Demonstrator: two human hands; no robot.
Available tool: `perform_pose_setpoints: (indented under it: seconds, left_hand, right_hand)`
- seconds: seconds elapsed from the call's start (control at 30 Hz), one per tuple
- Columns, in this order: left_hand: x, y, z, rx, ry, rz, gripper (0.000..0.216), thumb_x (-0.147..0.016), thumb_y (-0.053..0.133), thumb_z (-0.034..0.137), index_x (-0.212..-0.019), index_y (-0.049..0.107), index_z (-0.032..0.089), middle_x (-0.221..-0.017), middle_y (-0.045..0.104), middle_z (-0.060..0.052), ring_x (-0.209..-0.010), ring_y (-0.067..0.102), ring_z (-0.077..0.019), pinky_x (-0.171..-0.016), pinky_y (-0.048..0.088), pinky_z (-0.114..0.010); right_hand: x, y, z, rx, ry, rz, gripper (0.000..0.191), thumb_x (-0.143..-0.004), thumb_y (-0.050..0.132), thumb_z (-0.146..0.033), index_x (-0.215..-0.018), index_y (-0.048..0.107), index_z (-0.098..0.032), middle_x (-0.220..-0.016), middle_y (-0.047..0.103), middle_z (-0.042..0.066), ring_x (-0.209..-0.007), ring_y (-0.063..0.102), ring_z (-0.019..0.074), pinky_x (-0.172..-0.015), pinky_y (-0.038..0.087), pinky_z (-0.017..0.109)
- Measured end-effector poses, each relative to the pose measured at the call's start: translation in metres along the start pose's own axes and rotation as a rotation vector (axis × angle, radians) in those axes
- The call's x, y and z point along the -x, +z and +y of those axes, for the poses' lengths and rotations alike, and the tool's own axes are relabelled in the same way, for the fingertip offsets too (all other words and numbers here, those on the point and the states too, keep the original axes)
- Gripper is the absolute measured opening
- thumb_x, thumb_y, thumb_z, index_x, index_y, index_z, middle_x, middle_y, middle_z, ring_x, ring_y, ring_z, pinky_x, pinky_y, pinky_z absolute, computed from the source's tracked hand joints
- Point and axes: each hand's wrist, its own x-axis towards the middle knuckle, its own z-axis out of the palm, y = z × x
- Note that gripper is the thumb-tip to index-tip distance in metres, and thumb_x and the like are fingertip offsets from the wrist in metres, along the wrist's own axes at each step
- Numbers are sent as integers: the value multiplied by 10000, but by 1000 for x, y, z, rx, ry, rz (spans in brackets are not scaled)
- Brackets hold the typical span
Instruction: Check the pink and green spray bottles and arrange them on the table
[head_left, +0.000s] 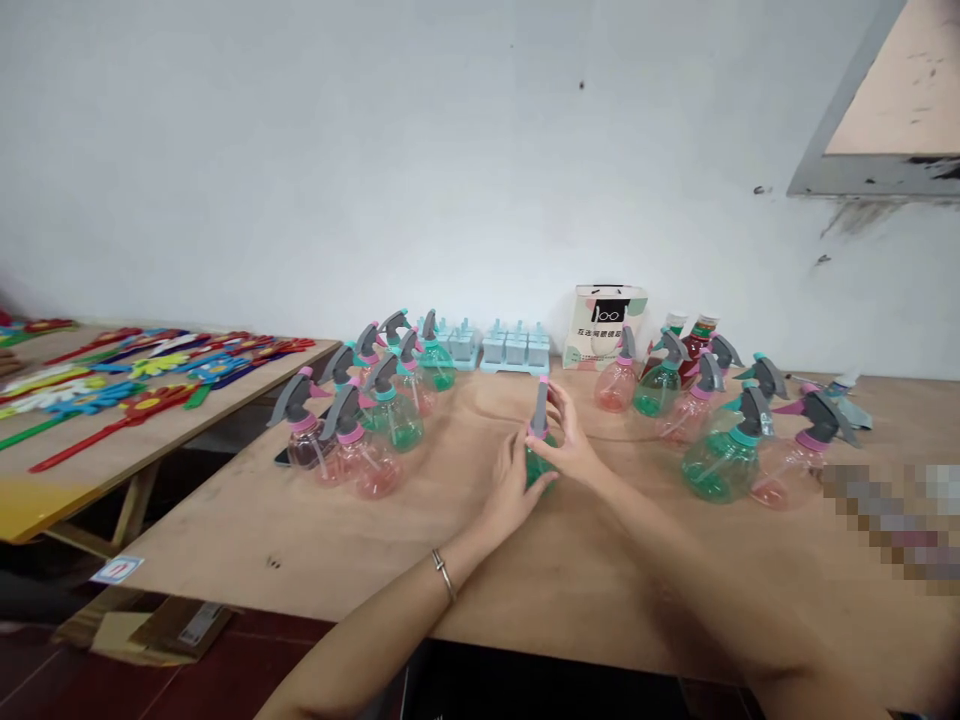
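Note:
Both my hands are on one spray bottle (538, 465) that stands upright in the middle of the wooden table. It has a green body, a pink collar and a grey trigger head with a pink nozzle. My left hand (512, 480) wraps round the green body from the left. On the right, my right hand (564, 440) has its fingers closed about the collar and spray head. Part of the bottle is hidden behind my fingers. Several pink and green spray bottles (371, 465) stand to the left, and another group of spray bottles (720, 465) stands to the right.
Against the wall are light-blue popsicle moulds (514, 350), a paper bag (606, 325) and red bottles (697, 350). A dark flat object (283, 456) lies by the left group. Colourful flower-shaped pieces (154, 403) cover a neighbouring table. A cardboard box (180, 628) sits below.

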Motion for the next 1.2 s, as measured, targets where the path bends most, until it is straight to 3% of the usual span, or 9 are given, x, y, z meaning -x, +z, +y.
perform_pose_setpoints:
  seconds: [0.13, 0.23, 0.37, 0.43, 0.53, 0.7, 0.9, 1.03, 1.2]
  left_hand:
    - [11, -28, 13, -156, 130, -67, 663, -890, 631, 443, -1480, 377, 279, -1392, 507, -130, -1312, 493, -301, -1098, 417, -492]
    - [11, -77, 10, -340, 241, 250, 512, -924, 591, 373, -1404, 454, 263, -1372, 512, -118, -1312, 489, -270, -1141, 366, -477]
    - [14, -146, -8, -546, 254, 711, 670, -795, 727, 405, -1362, 462, 164, -1428, 395, -196, -1402, 353, -347, -1173, 292, -526]
    - [21, -171, -18, -611, 163, 837, 792, -755, 746, 442, -1394, 411, 114, -1445, 359, -235, -1422, 303, -375, -1180, 255, -557]
    - [33, -190, -32, -639, -1, 882, 918, -750, 724, 492, -1458, 310, 80, -1479, 333, -268, -1428, 290, -395, -1164, 241, -598]
    - [36, -189, -54, -564, -98, 768, 934, -770, 668, 558, -1467, 282, 71, -1464, 391, -280, -1406, 348, -410, -1145, 262, -612]
    - [28, -182, -75, -495, -198, 728, 786, -726, 666, 596, -1287, 454, 88, -1211, 566, -224, -1175, 549, -400, -997, 434, -582]
    - [28, -170, -67, -476, -130, 699, 611, -770, 643, 552, -1202, 515, 139, -1080, 603, -145, -1058, 578, -342, -941, 459, -521]
    - [11, -138, -36, -487, -70, 464, 375, -731, 722, 493, -915, 572, 202, -877, 566, -53, -868, 562, -273, -814, 456, -435]
  right_hand:
    - [-2, 2, -8, -22, 131, 82, 605, -843, 595, -406, -1385, 369, -261, -1314, 558, 127, -1198, 588, 261, -1036, 470, 472]
    - [0, -5, -6, 15, 169, 101, 471, -803, 596, -350, -1255, 503, -252, -1213, 626, 98, -1110, 627, 259, -1008, 492, 465]
    - [5, -12, -8, 36, 184, 47, 410, -762, 631, -329, -1163, 567, -271, -1131, 661, 65, -988, 654, 239, -911, 542, 426]
    - [6, -14, -8, 26, 171, -4, 497, -744, 661, -318, -1226, 545, -290, -1149, 656, 55, -966, 655, 226, -882, 555, 404]
    - [7, -16, -7, 2, 141, -36, 599, -709, 679, -262, -1287, 526, -299, -1194, 647, 57, -969, 651, 213, -899, 550, 391]
    - [4, -13, -7, -129, 180, 15, 625, -634, 650, -192, -1246, 575, -291, -1185, 679, 42, -1067, 648, 222, -1020, 491, 433]
    - [-14, -19, -49, -662, 386, -58, 447, -569, 632, -224, -1014, 667, -242, -970, 775, 53, -1079, 695, 296, -1013, 507, 485]
    - [-26, -25, -82, -868, 404, -47, 409, -524, 615, -174, -924, 667, -243, -913, 776, 44, -1033, 716, 306, -957, 562, 499]
    - [-41, -27, -94, -1009, 441, 96, 268, -602, 662, -264, -866, 617, -246, -797, 751, 39, -1008, 722, 307, -912, 588, 511]
